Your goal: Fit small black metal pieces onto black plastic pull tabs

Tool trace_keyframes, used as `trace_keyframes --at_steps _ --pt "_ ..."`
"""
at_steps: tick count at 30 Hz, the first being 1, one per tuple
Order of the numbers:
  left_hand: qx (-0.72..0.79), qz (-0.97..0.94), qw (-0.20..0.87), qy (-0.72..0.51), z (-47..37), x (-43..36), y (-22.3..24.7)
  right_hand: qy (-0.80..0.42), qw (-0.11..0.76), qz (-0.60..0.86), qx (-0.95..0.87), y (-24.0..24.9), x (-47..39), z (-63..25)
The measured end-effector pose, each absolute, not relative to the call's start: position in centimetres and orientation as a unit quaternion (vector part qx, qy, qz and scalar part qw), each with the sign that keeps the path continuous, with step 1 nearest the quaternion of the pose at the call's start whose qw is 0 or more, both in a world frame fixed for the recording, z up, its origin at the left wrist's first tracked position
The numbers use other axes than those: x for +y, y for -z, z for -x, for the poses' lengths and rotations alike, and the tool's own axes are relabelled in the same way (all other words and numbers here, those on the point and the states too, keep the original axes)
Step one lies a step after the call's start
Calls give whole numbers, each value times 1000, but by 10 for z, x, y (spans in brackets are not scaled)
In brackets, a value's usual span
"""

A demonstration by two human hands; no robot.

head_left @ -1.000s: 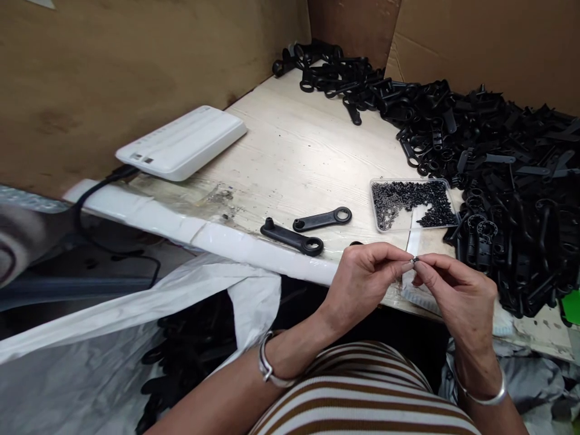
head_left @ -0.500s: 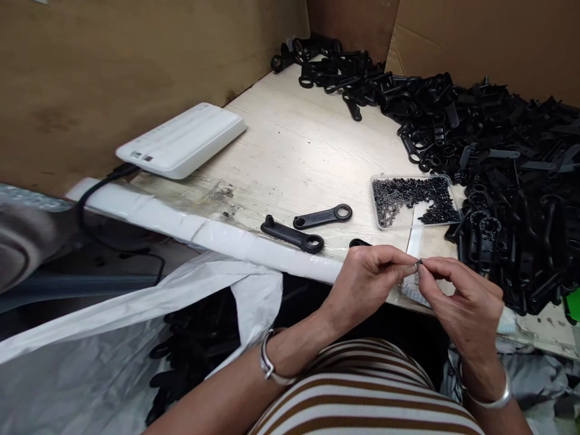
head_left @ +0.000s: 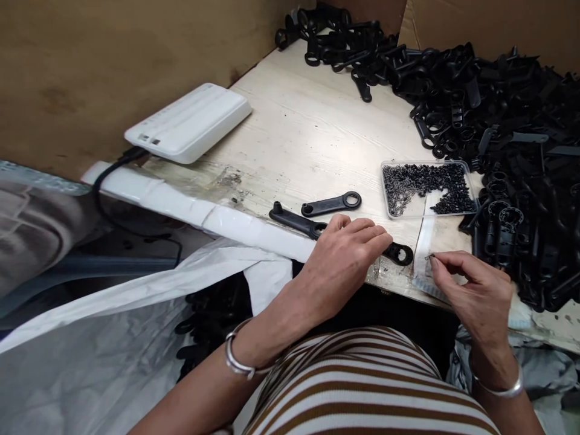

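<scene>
At the table's front edge, my left hand is closed over a black plastic arm, whose ringed end shows past the fingers; the rest is hidden. To its right, my right hand pinches a tiny dark piece between thumb and forefinger, a little apart from that ring. Two similar black arms lie just beyond the left hand: a nearer arm with a stub, its ring partly covered by the fingers, and a farther arm. A clear shallow box of tiny black and metallic pieces sits beyond both hands.
A large heap of black plastic arms covers the right and back of the table. On the left stands a white device with a black cable. A white plastic bag hangs below the padded front edge.
My hands have parted. The left moved away from the tiny piece onto the black arm at the edge, while the right still pinches a tiny piece. The view has shifted slightly.
</scene>
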State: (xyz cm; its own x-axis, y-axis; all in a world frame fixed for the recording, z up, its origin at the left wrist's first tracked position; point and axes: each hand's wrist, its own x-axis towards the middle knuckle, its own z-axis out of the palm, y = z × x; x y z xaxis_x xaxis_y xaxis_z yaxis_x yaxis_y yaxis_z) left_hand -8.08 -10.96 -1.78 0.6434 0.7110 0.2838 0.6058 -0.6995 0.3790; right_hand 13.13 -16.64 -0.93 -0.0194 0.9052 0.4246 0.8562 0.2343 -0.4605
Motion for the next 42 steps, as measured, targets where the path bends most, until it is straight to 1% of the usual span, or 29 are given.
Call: trace_keyframes --at_steps 3,8,16,28,32,37,42 --pt "368 -888 141 -239 74 -112 24 -46 328 610 -719 11 -169 -133" --pt "376 -871 128 -290 65 -121 33 -73 322 604 -726 12 -171 -133" --pt "388 -869 128 -278 62 -123 36 -35 270 579 -768 18 -167 -128" --pt "377 -870 144 -282 62 -124 37 -15 236 590 -772 19 -165 -122" --pt "378 -873 147 -271 61 -124 35 -14 255 603 -756 18 -165 -124" --pt "388 -876 147 -246 63 -122 31 -55 265 643 -717 18 -167 -131" --pt "392 -873 157 -244 53 -120 23 -75 284 640 -710 22 -168 -130"
